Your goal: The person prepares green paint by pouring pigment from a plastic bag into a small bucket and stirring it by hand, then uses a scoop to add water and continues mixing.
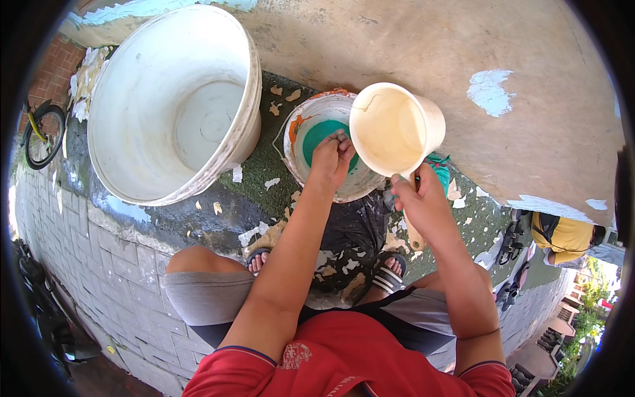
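Note:
A cream plastic dipper (pixel 390 129) is tipped so that its round bowl faces me, beside the rim of a paint-smeared bucket (pixel 297 126). My right hand (pixel 423 198) is closed around the dipper's handle. Green liquid, like paint, (pixel 316 137) lies in the bottom of the bucket. Over the bucket's mouth is my left hand (pixel 334 159), its fingers curled together. Whether anything is between those fingers I cannot make out. The bowl of the dipper hides the bucket's right side.
A large white tub (pixel 218 159) leans open toward me on the left. A black plastic sheet (pixel 360 228) lies between my feet. Peeling wall (pixel 410 46) stands behind the bucket, with paint flakes on the ground. Sandals (pixel 510 241) and a person in yellow (pixel 570 239) are at right.

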